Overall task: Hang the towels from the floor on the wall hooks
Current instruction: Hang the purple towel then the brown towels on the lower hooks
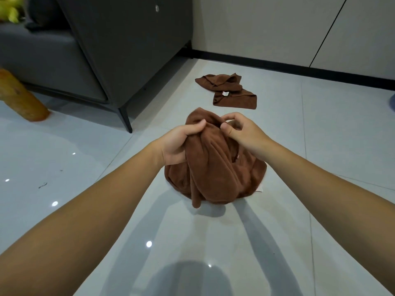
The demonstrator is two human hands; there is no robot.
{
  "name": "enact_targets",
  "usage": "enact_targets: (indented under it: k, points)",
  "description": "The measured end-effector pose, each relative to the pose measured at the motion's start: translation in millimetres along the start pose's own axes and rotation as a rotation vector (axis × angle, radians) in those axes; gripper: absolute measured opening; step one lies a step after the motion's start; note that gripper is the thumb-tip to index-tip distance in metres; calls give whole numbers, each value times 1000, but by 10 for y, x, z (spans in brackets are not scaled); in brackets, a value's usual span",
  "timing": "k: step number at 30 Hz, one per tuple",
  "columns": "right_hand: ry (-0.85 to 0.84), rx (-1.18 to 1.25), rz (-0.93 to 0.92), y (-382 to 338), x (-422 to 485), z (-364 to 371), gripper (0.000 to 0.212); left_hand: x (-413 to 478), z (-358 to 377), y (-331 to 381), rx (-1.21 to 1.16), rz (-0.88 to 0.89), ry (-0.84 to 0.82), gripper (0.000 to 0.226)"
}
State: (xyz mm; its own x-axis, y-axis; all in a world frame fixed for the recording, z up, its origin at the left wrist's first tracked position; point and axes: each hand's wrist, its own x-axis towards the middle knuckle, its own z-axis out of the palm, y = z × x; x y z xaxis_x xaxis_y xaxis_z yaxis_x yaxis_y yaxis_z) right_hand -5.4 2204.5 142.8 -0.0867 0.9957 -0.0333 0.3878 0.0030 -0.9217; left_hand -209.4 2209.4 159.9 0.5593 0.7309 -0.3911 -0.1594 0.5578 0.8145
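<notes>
Two brown towels in view, and two bare hands, both on the same towel. Near towel [213, 167] bunched at the middle of the pale tiled floor [299, 146], gathered at its top and hanging in long folds; lower edge down by the tiles, cannot tell whether touching them or just clear. Left hand [179, 144] at the left side of that bunch; fingers wrapped round one thick gathered fold and mostly hidden under it, thumb pressed on top of the cloth. Right hand [239, 131] just beside it at the top right; thumb and forefinger pinching one small fold, other fingers curled in behind and partly hidden. Two bare forearms reaching in from the lower corners. Far towel [226, 89] lying crumpled and low on the floor beyond, well apart from the near one, touched by neither hand; one small white label [224, 93] showing on it. One dark grey sofa [64, 50] at the left on thin black legs; one wooden post [19, 97] leaning at the left edge; one black skirting strip [277, 67] along the foot of the pale wall [256, 26] behind.
</notes>
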Motion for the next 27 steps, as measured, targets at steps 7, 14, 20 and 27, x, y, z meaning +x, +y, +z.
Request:
enact_targets:
  k: [7,14,20,27]
  points:
    - [-102,-62,142,180,-68,59,41,-47,32,175,-342,255,173,30]
    - [-53,-184,384,265,-53,175,72,-77,147,364,-472,417,139,32]
    - [-142,-92,523,241,-72,121,75,-83,185,409,-482,457,142,33]
    - [19,343,305,187,-29,134,40,-104,116,449,-478,492,184,32]
